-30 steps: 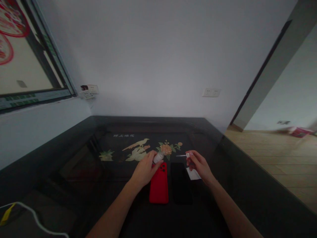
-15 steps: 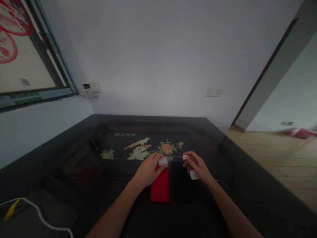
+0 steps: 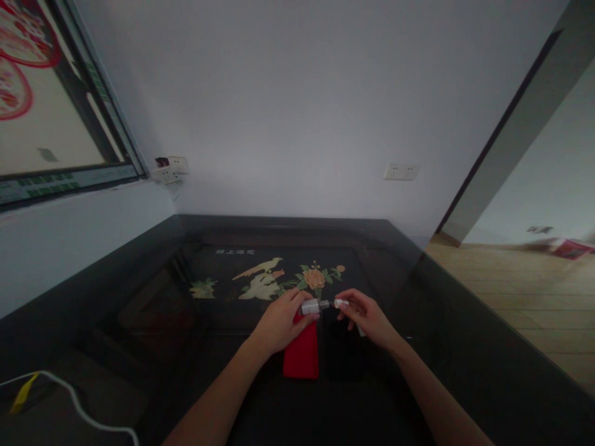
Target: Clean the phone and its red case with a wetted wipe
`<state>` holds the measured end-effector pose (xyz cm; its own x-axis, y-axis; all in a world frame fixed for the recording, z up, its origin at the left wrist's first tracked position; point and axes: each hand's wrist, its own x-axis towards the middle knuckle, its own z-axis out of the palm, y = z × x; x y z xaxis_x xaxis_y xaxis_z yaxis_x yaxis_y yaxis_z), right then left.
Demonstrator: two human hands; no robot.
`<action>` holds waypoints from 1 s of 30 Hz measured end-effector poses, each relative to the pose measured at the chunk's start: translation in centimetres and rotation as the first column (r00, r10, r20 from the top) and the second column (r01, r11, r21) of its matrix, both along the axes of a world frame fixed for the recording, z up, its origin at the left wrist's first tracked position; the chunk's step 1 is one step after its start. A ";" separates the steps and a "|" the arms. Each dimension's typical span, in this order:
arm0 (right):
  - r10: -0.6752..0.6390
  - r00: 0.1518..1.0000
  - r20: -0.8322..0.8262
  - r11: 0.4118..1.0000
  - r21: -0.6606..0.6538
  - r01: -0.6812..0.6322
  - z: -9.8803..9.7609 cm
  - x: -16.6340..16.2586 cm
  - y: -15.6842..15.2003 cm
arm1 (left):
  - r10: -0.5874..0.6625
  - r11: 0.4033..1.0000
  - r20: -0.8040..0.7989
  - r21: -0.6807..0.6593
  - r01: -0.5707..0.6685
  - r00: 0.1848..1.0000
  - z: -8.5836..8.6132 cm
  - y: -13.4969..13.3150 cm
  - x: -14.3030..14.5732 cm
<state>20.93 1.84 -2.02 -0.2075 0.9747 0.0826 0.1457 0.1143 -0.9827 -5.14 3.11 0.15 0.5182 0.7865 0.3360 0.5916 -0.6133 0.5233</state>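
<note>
The left hand (image 3: 281,322) pinches a small bottle (image 3: 310,306), whitish with a clear neck, lying sideways over the red phone (image 3: 301,356). The right hand (image 3: 370,319) pinches a white cap (image 3: 341,303) at the neck's mouth.

Two hands (image 3: 280,321) hold a small bottle (image 3: 310,306) and white cap (image 3: 340,303).

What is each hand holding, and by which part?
The left hand holds a small bottle by its body; the right hand pinches a thin-stemmed piece by its white end.
</note>
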 end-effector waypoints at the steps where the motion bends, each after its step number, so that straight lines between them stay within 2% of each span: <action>1: 0.012 1.000 0.008 1.000 -0.006 -0.012 0.0 -0.1 -0.1 | -0.010 1.000 -0.004 0.003 0.010 1.000 0.0 -0.1 0.1; 6: 0.058 0.997 0.056 0.998 -0.023 -0.057 0.0 -0.7 -0.4 | -0.055 0.998 -0.015 0.006 0.055 0.998 0.0 -0.3 0.3; 19: 0.045 0.991 0.127 0.999 -0.027 -0.042 0.4 -0.7 -0.6 | -0.114 0.993 -0.031 0.017 0.115 0.993 0.4 -0.8 0.7; 26: 0.041 0.998 0.053 0.999 -0.035 -0.039 0.7 -0.8 -0.8 | -0.071 0.997 -0.028 0.026 0.072 0.997 0.5 -0.9 0.9; 30: 0.027 0.996 0.081 1.000 -0.013 -0.026 0.9 -0.8 -0.9 | -0.065 0.997 -0.030 0.029 0.065 0.997 0.5 -0.8 0.8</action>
<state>20.17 0.97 -1.12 -0.2391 0.9696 0.0527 0.2217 0.1074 -0.9692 -4.39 2.32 0.63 0.5780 0.7406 0.3428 0.5648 -0.6662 0.4870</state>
